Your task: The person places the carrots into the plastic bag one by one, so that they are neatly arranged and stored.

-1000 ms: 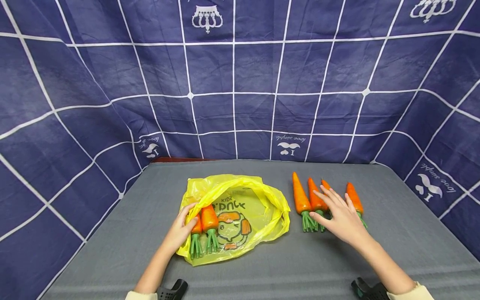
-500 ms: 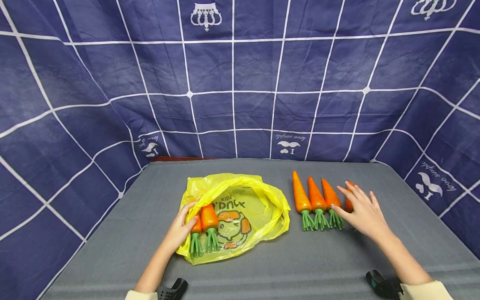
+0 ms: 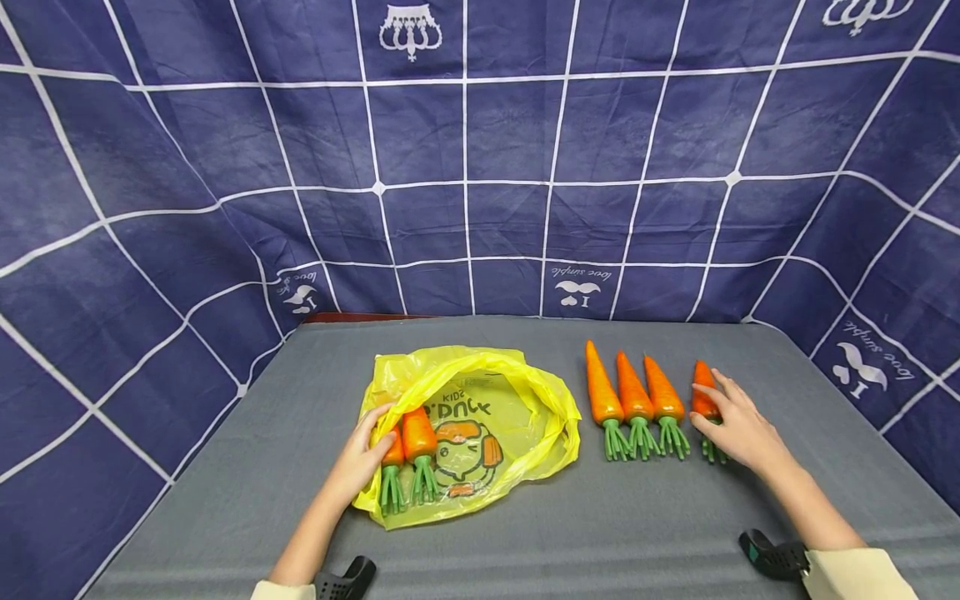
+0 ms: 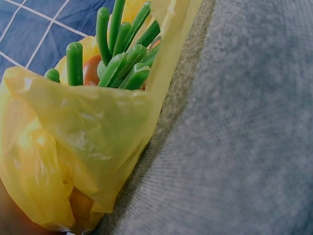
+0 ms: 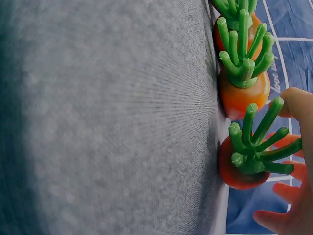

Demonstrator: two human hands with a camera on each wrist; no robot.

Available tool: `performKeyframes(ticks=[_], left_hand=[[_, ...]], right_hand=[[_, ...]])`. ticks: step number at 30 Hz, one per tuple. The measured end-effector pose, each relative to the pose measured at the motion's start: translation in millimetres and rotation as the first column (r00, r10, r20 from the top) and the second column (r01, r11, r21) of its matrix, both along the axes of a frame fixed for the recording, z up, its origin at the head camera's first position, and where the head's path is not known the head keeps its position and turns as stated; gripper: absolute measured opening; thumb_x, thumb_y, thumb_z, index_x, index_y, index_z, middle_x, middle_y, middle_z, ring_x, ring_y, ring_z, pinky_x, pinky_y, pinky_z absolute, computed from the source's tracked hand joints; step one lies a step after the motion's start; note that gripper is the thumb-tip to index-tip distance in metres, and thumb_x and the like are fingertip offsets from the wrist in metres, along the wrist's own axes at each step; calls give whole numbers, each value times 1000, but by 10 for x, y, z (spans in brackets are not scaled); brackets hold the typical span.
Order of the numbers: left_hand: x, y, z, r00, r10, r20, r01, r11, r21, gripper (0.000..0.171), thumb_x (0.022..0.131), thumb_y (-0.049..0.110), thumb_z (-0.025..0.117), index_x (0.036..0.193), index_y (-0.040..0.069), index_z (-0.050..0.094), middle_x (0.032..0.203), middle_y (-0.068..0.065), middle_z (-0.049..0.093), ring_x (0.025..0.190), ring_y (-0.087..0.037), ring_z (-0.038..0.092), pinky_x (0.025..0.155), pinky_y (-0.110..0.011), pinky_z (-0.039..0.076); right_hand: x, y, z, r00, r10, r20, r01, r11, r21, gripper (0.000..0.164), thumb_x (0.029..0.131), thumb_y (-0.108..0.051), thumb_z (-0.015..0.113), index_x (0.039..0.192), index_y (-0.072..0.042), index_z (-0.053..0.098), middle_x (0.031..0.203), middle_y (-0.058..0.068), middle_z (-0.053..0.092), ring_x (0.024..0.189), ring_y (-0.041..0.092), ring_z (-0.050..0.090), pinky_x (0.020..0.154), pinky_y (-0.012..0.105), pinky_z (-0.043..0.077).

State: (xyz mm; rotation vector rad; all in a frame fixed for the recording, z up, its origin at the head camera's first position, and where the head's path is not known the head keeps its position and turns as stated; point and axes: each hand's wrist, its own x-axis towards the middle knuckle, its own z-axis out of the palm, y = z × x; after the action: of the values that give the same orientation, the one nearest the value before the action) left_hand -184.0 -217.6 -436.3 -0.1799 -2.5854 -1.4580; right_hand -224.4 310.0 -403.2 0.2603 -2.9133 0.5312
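Here, the left hand (image 3: 360,462): thumb and fingers bent round the left edge of a yellow plastic bag (image 3: 558,421), gripping it.
The bag: lying on the grey table (image 3: 600,517), its mouth spread in a wide loop, a winking duck and the word "KIDS" printed on it.
Bagged carrots (image 3: 418,435): two in sight, side by side at the bag's left, just beside the gripping thumb, green tops toward the person.
The right hand (image 3: 742,429): fingers loosely parted at a lone carrot (image 3: 703,392), thumb to one side and fingers to the other; whether they touch it, I cannot tell.
The lone carrot: on the table, a small gap from its neighbours, its top partly behind the thumb.
Row of three carrots (image 3: 634,396): between bag and lone carrot, close together, tips pointing away from the person.
Sleeves (image 3: 862,575): cream, with a black device (image 3: 772,557) at each wrist.
Backdrop (image 3: 510,142): blue cloth, ruled in white.
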Motion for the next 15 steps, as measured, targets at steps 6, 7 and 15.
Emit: performKeyframes(ticks=[6,7,15], left_hand=[[12,3,14,1000,-6,15,6,1000,11,44,92,16,52,134,10,40,139,-14,38,130,-32,32,103,-54,26],[11,3,13,1000,-5,16,5,1000,9,44,92,16,51,134,10,40,139,-15,38,130,-32,32,103,-54,26],[-10,-8,-14,1000,-3,16,3,1000,-9,45,92,16,51,134,8,38,139,-17,37,131,-34,30,103,-56,25]], right_hand=[[-19,-2,-30,998,48,39,-48,999,-20,50,83,-22,56,125,3,49,142,30,21,124,53,24,83,74,27],[-23,-3,-36,998,52,44,-51,998,-23,49,82,-20,57,124,3,49,142,31,22,123,54,25,84,72,27],[-32,3,-56,998,55,27,-54,998,-37,46,75,-10,58,118,5,53,134,32,32,119,54,30,89,66,28]])
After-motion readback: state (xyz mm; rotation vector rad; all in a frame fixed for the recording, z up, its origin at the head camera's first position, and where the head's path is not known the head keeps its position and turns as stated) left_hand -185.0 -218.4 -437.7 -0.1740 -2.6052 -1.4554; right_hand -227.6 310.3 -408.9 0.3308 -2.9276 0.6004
